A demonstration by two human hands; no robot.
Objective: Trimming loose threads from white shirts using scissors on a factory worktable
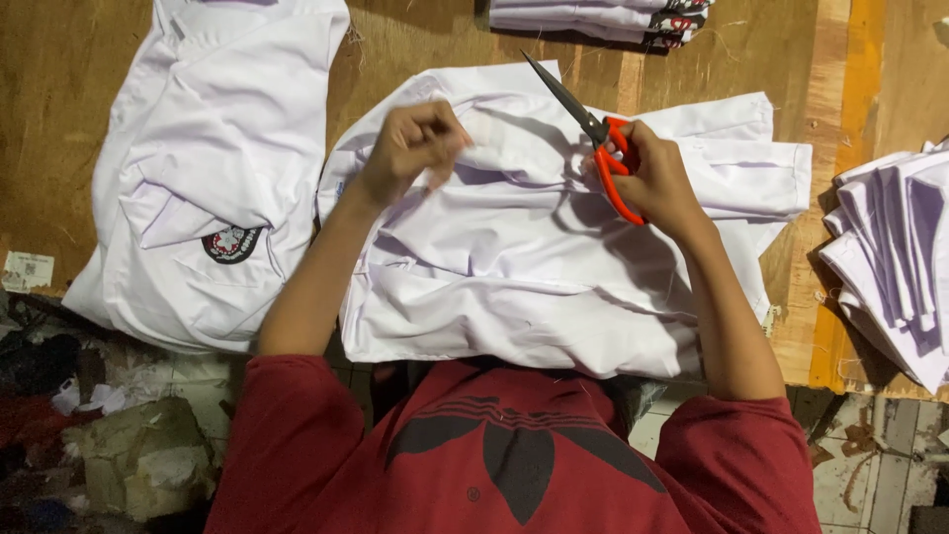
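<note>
A white shirt (514, 267) lies spread on the wooden table (59, 129) in front of me. My left hand (410, 143) pinches a fold of its fabric near the collar. My right hand (652, 178) grips red-handled scissors (593, 133) with dark blades shut and pointing up and to the left, over the shirt's upper part. Both forearms reach out from red sleeves.
A pile of white shirts (213, 168) with a dark round badge lies at the left. Folded white pieces (895, 257) are stacked at the right edge, more folded garments (603, 20) at the top. Rubble and scraps (119, 445) cover the floor below left.
</note>
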